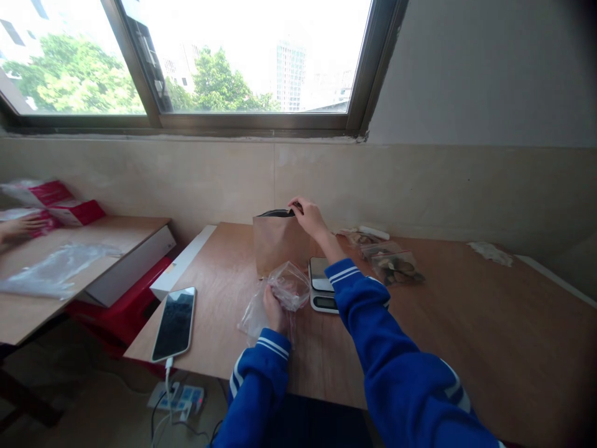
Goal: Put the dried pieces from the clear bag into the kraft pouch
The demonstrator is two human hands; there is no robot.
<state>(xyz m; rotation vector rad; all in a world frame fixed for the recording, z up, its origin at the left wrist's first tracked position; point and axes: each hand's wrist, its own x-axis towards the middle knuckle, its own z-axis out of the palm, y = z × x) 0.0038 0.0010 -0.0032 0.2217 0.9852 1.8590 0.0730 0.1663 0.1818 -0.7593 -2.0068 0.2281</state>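
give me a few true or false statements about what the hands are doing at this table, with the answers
1. The right hand is at the open top of the brown paper bag. True.
2. The left hand holds a red box. False: it holds a clear plastic bag.
3. The small scale sits on the table behind the right forearm. True.
4. The phone lies on top of the scale. False: it lies at the table's left edge, with a cable plugged in.
5. The brown paper bag lies flat on the table. False: it stands upright.
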